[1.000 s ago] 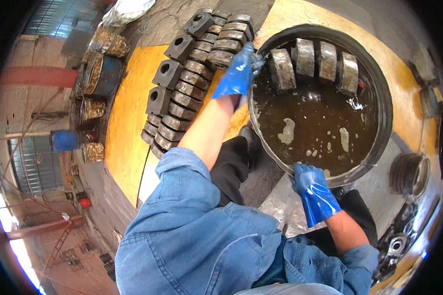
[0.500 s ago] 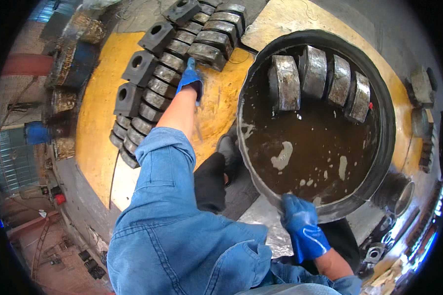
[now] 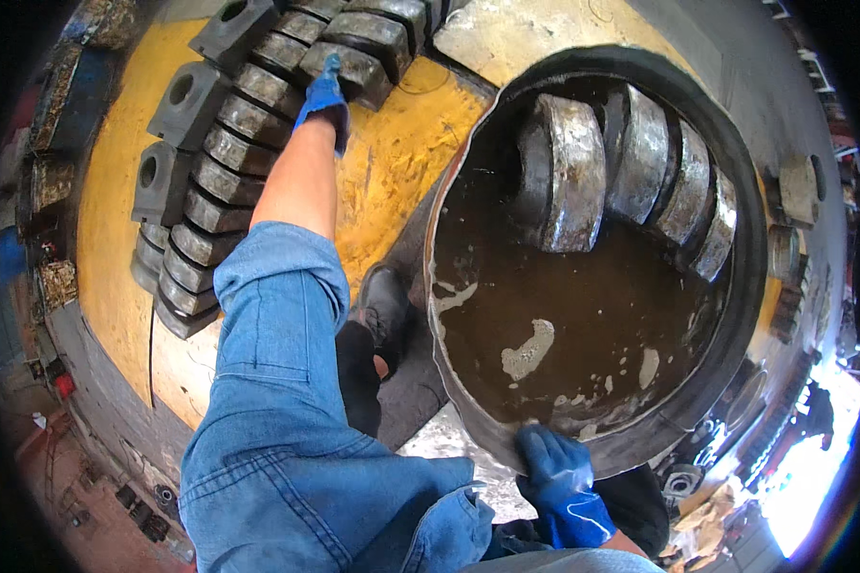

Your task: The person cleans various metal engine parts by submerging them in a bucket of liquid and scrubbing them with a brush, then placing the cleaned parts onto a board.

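My left hand (image 3: 323, 103), in a blue rubber glove, reaches out to the nearest curved metal block (image 3: 346, 69) of a row. Its gloved fingertips overlap the block's left part; how they bend around it is hidden. Lower right, my right hand (image 3: 556, 463), also blue-gloved, is closed over the near rim of a large round black tub (image 3: 476, 406). Murky brown liquid (image 3: 583, 315) fills the tub. Several thick, curved metal blocks (image 3: 575, 172) stand side by side at its far side, partly above the liquid.
A longer row of dark metal segments (image 3: 227, 153) lies left of my forearm on a yellow board (image 3: 115, 258). Square grey blocks with round holes (image 3: 183, 95) line its outer side. My dark shoe (image 3: 384, 310) is between board and tub. Metal parts (image 3: 680, 482) lie at lower right.
The view has shifted, so tub and rows look larger and the rows sit further left. My left fingertips now overlap the block more. My right hand stays on the tub rim.
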Tool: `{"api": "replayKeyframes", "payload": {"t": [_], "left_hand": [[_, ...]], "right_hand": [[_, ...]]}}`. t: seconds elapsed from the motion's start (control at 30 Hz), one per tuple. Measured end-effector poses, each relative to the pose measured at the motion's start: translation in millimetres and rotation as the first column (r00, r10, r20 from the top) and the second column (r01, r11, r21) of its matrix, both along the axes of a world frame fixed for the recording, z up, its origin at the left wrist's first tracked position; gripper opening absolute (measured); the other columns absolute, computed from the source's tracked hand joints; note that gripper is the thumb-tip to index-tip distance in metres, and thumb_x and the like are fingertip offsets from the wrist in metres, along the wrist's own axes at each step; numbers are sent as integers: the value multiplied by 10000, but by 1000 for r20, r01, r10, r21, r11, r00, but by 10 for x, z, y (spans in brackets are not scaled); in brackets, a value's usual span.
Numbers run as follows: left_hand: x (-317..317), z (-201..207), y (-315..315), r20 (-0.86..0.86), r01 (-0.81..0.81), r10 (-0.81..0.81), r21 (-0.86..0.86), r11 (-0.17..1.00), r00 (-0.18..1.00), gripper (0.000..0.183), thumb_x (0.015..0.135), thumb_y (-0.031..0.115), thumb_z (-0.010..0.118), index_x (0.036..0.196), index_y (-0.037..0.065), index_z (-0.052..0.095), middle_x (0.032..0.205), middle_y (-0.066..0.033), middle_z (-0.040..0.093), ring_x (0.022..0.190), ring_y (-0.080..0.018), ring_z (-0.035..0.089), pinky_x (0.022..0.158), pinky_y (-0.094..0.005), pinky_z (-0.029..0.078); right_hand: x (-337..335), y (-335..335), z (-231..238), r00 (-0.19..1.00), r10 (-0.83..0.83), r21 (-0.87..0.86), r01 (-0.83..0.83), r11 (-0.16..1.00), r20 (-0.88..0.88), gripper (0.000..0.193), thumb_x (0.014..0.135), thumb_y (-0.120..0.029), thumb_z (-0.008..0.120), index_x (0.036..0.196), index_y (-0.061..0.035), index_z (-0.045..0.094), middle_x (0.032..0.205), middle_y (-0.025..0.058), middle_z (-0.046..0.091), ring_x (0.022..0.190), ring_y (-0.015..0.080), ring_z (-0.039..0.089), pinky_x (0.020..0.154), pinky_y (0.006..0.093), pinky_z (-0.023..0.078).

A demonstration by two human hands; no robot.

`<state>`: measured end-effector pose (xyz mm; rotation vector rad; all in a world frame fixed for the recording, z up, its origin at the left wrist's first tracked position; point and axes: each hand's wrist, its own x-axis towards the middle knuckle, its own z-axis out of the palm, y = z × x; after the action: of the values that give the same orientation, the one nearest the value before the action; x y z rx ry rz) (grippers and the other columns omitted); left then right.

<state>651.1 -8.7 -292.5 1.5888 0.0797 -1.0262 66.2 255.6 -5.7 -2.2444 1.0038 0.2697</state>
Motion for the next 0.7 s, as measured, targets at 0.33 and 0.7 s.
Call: {"api": "replayKeyframes", "payload": {"t": [0.33,0.7], "left_hand": [[-49,-65,1503,210,490,-473,-37,871,856,747,1028,611,616,1486,21,607,1392,-94,677,1257,-246,606,1099,-363,440],[-325,-39,3492,-197,475,-455,65,878,868,532,1020,397,733,1394,32,631,1245,-105,720,1092,-279,712,986,-431,571]], "right_hand": [[-70,123,23,999,-30,-158,37,987,44,459,691,-112,778,1140,-82,689,1119,138,762,920,324,754,787,468,583],[-117,165,42,995,-14,-108,3,994,-101,392,845,-193,746,1219,-95,686,1185,154,757,1042,335,749,907,480,573]]}}
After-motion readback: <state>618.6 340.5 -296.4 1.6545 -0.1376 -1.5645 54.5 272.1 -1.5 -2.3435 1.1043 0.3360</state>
